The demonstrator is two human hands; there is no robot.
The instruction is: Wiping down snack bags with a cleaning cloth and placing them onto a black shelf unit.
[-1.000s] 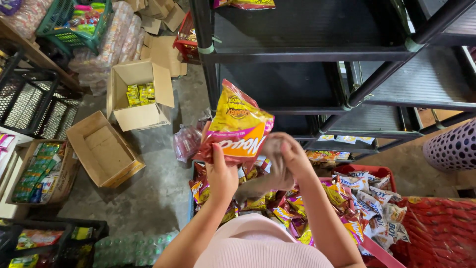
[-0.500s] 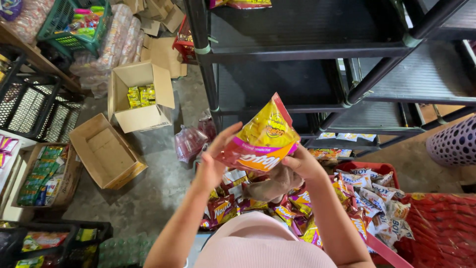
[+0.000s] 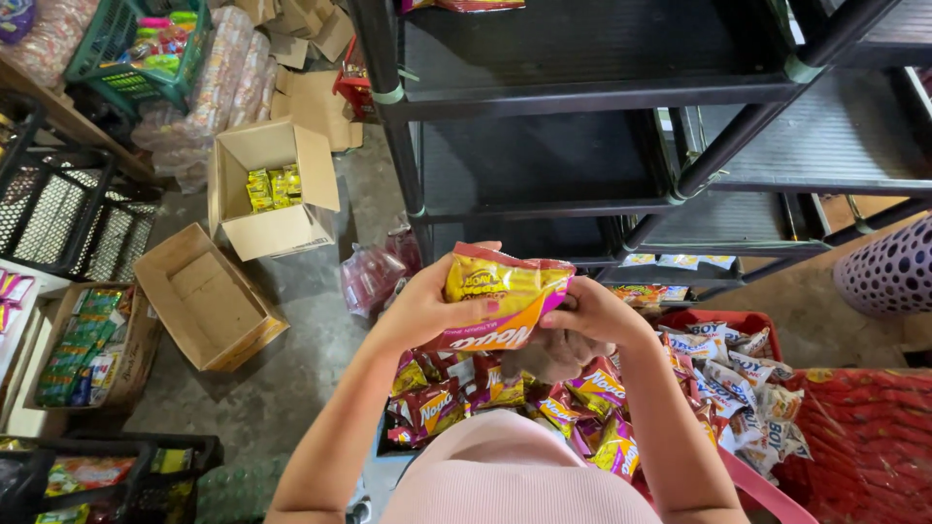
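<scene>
Both hands grip one yellow snack packet (image 3: 505, 301) at frame centre: left hand (image 3: 427, 309) closed on its 9 o'clock edge, right hand (image 3: 594, 312) at 3 o'clock, above packet pile (image 3: 505, 393), black shelf rack (image 3: 582, 146) at 12 o'clock.

The left hand (image 3: 427, 309) and the right hand (image 3: 594, 312) hold one yellow and red snack bag (image 3: 500, 303) between them, each gripping one end. Just beyond the hands stands a black shelf rack (image 3: 544, 155) with bare shelves. Below the hands is a pile of snack packets (image 3: 505, 393), red, purple and yellow. Far to the left of the left hand, two cardboard boxes are on the floor (image 3: 291, 388): an open box with yellow packets (image 3: 277, 189) and an empty box (image 3: 204, 301).
</scene>
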